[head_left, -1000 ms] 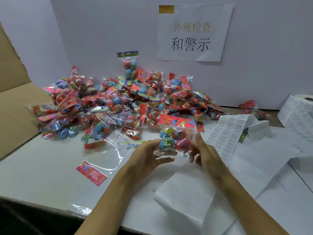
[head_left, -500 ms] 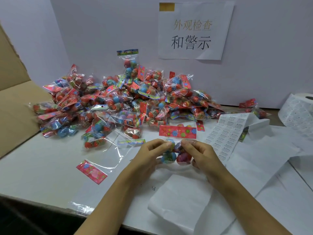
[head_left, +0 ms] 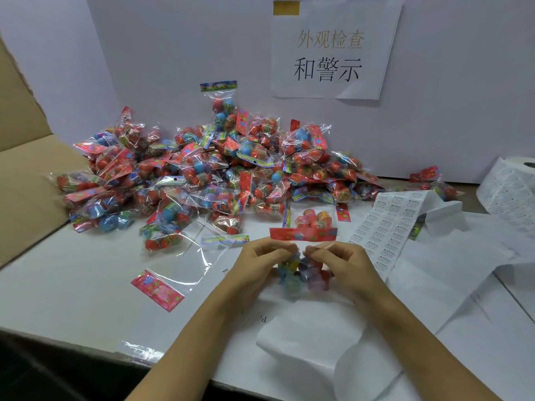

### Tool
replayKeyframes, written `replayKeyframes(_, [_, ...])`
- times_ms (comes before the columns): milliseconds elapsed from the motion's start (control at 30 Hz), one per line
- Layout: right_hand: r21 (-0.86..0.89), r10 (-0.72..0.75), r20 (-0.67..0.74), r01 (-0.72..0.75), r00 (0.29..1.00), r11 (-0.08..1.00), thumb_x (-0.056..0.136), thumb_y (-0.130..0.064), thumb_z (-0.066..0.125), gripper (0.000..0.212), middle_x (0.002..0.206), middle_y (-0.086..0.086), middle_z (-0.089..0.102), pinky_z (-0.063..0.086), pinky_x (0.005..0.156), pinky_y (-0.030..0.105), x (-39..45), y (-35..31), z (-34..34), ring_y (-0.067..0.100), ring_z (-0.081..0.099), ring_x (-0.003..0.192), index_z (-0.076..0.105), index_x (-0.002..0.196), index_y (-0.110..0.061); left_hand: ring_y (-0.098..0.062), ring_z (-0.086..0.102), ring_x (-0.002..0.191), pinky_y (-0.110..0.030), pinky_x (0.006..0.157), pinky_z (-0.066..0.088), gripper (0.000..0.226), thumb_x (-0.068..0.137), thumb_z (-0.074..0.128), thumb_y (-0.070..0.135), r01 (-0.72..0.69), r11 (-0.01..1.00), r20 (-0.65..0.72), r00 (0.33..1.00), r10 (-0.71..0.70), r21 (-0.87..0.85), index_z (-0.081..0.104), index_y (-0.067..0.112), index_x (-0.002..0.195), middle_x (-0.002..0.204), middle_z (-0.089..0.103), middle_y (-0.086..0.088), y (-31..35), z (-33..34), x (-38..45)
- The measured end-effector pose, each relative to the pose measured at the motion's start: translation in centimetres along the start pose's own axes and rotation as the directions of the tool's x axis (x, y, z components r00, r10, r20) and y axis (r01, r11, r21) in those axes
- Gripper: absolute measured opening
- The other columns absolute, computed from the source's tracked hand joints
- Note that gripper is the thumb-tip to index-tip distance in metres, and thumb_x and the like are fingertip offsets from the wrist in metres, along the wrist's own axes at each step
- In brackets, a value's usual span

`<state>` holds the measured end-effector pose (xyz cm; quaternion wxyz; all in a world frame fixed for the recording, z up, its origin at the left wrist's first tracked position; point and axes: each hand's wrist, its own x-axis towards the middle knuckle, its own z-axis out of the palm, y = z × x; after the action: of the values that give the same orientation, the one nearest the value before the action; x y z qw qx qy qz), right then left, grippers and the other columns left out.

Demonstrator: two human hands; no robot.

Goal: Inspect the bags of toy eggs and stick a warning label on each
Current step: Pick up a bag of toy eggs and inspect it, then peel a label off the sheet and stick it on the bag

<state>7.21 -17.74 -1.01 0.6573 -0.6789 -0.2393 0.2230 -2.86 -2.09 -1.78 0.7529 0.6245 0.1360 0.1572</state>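
Nearest to the camera, a curled white paper strip [head_left: 312, 351] lies on the white tabletop [head_left: 72, 285], between the two forearms. Just beyond it, the left hand [head_left: 257, 267] and the right hand [head_left: 344, 267] hold one bag of toy eggs [head_left: 302, 273] between them. The fingers of both hands are curled and pinch the clear plastic below its red header card [head_left: 303, 234], which stands above the fingertips. The eggs hang low in this bag and look blurred; blue, yellow and red colours can be seen.

To the left of the hands, an empty clear bag [head_left: 179, 267] with a red card lies flat on the tabletop. To the right, a sheet of small printed labels [head_left: 385, 224] lies on white backing paper, and at the far right edge stands a label roll [head_left: 512, 186].

Further back, a large pile of bags [head_left: 202, 175] covers the tabletop. Each one holds several eggs, mostly red and blue, under a colourful card. One bag stands upright against the wall. A brown cardboard box flap [head_left: 26, 175] is on the left side. Behind the pile is a white wall [head_left: 173, 47], and a paper sign [head_left: 333, 50] with Chinese characters hangs on it.
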Motion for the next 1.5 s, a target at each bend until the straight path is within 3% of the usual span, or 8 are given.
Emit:
replayKeyframes(267, [-0.103,-0.146,0.002,0.145,0.989,0.984,0.087,-0.019,0.077,0.015,0.083,0.010,0.075,0.058,0.072,0.038,0.1,0.4,-0.2,0.031,0.073,0.078,0.081,0.075,-0.009,-0.019,0.071,0.075,-0.030,0.072,0.060,0.015,0.075,0.080,0.027,-0.060,0.998,0.035,0.998,0.059,0.020,0.083,0.014,0.081,0.082,0.076,-0.009,-0.5,-0.1,0.2])
replayKeyframes(767, [0.285,0.019,-0.128,0.018,0.992,0.958,0.078,-0.038,0.076,0.030,0.085,0.013,0.076,0.058,0.059,0.027,0.1,-1.3,-0.9,0.023,0.073,0.075,0.081,0.079,-0.009,-0.037,0.073,0.101,-0.056,0.088,0.060,0.037,0.071,0.092,0.029,-0.015,0.999,-0.006,1.000,0.015,0.031,0.076,0.017,0.102,0.107,0.076,-0.017,-0.8,-0.5,0.6])
replayKeyframes(900, [0.409,0.071,-0.235,0.032,0.969,0.912,0.095,-0.026,0.067,0.022,0.090,0.008,0.073,0.062,0.075,0.031,0.7,-1.3,-1.8,0.021,0.071,0.090,0.076,0.086,-0.008,-0.031,0.075,0.094,-0.035,0.072,0.063,0.039,0.080,0.088,0.023,-0.023,1.000,-0.285,0.958,0.025,0.011,0.067,0.011,0.110,0.098,0.077,-0.014,-0.7,-1.0,1.1])
replayKeyframes(1000, [0.440,0.099,-0.289,0.040,0.952,0.897,0.097,-0.026,0.064,0.024,0.086,0.006,0.073,0.061,0.075,0.033,0.9,-1.4,-2.2,0.021,0.071,0.089,0.073,0.089,-0.006,0.002,0.067,0.075,-0.016,0.062,0.051,0.037,0.088,0.081,0.027,0.001,0.934,-0.409,0.899,0.155,0.356,0.055,0.028,0.115,0.094,0.069,0.006,-0.9,-1.2,1.1])
replayKeyframes(1133, [0.424,0.095,-0.289,0.039,0.953,0.905,0.097,-0.028,0.063,0.031,0.083,0.003,0.075,0.061,0.068,0.029,0.8,-1.4,-2.2,0.018,0.073,0.083,0.079,0.072,-0.015,-0.006,0.065,0.109,-0.026,0.092,0.051,0.053,0.088,0.079,0.031,-0.037,0.762,-0.301,0.905,0.299,0.646,0.053,0.036,0.133,0.127,0.063,0.009,-1.5,-1.0,0.8])
replayKeyframes(1233, [0.407,0.101,-0.311,0.037,0.945,0.912,0.096,-0.030,0.063,0.032,0.084,0.002,0.076,0.061,0.065,0.027,0.8,-1.5,-2.2,0.015,0.074,0.082,0.080,0.072,-0.017,-0.021,0.018,0.156,-0.038,0.125,0.020,0.045,0.087,0.081,0.033,-0.062,0.639,-0.252,0.886,0.389,0.767,0.068,0.029,0.130,0.168,0.025,-0.004,-1.3,-1.0,0.7])
replayKeyframes(1367, [0.410,0.128,-0.348,0.027,0.929,0.912,0.097,-0.032,0.062,0.026,0.082,0.000,0.076,0.058,0.064,0.027,0.9,-1.4,-2.3,0.012,0.074,0.077,0.075,0.085,-0.013,-0.009,0.000,0.157,-0.036,0.127,0.010,0.045,0.077,0.076,0.064,-0.295,0.561,0.012,0.892,0.452,0.774,0.081,0.025,0.098,0.164,0.032,0.005,-1.5,0.0,-0.1])
replayKeyframes(1500, [0.409,0.128,-0.347,0.027,0.929,0.912,0.097,-0.032,0.062,0.026,0.081,0.000,0.076,0.056,0.065,0.027,0.9,-1.4,-2.4,0.011,0.073,0.075,0.074,0.086,-0.012,-0.003,-0.030,0.150,-0.045,0.128,0.002,0.072,0.066,0.065,0.089,-0.309,0.364,0.227,0.941,0.251,0.879,0.076,0.033,0.110,0.171,0.000,0.015,-2.0,1.0,-0.9])
